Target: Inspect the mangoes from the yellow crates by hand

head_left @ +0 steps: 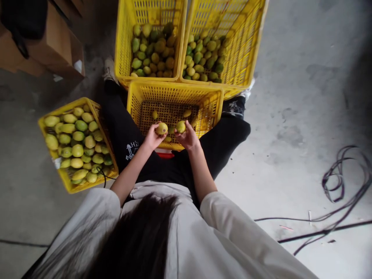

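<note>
My left hand is closed around a yellow-green lemon with a dark spot on its end. Beside it, my right hand grips another lemon, held by the thumb and fingers. Both hands are above the near side of a yellow plastic crate between my legs. Only a few lemons lie on its slotted floor, among them one at the left and one at the right. Some fruit beneath my hands is partly hidden.
Two larger yellow crates, left and right, hold green and yellow lemons beyond. A full crate of lemons stands by my left leg. Cardboard boxes are at upper left. Black cables lie on the concrete floor at right.
</note>
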The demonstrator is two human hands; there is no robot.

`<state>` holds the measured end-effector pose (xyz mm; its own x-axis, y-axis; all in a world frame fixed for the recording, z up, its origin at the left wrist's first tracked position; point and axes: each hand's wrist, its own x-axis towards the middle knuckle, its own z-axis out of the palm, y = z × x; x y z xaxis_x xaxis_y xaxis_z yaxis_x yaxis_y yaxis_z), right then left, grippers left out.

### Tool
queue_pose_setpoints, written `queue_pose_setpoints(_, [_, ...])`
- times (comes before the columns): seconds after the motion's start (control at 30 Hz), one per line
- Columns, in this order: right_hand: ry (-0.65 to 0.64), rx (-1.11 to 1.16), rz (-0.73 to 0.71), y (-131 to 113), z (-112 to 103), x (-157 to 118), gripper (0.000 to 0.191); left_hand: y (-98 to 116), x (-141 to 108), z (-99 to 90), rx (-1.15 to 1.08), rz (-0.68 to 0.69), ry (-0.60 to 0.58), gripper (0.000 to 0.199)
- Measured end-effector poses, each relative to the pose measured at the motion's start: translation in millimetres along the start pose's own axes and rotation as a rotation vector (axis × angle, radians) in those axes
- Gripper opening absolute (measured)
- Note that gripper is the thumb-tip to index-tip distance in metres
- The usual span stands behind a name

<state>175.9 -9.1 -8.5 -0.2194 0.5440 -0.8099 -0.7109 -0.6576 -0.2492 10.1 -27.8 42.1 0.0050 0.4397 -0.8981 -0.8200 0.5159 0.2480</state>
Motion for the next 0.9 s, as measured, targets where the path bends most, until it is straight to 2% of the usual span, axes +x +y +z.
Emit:
queue_pose_setpoints(0.07, [-0.023, -0.046, 0.002, -1.8, 2.3, -5.1, 0.028, 2.5, -0.5, -1.4, 0.000, 0.019, -0.036, 0.029])
queue_pose_setpoints(0.13, [-0.021, -0.072, 0.011, -3.6, 4.1, -14.6, 0.028, 4.0, -1.1, -3.1, 0.006, 0.014, -0.052, 0.030])
queue_pose_setpoints(0.33, [-0.063, -0.159, -0.055, -6.2, -0.4, -36.0, 0.012, -3.3, 2.9, -7.7, 0.053, -0.010, -0.102, 0.032])
queue_pose_setpoints(0.43, [-0.025, -0.210, -0.087, -8.5, -8.1, -32.2, 0.002, -5.5, 10.9, -9.6, 0.076, 0.016, -0.125, 0.032])
queue_pose_setpoints(0.57, [0.009, -0.153, -0.084, -12.1, -14.5, -23.1, 0.013, -2.8, 20.9, -12.3, 0.091, -0.001, -0.102, 0.026])
queue_pose_setpoints(0.73, [-0.031, -0.030, -0.073, -13.6, -11.2, -22.1, 0.021, 0.1, 20.4, -12.3, 0.079, -0.003, -0.040, 0.022])
queue_pose_setpoints(0.9, [-0.031, -0.104, -0.093, -14.4, -5.6, -22.6, 0.015, 2.0, 20.1, -8.0, 0.025, 0.028, -0.050, 0.019])
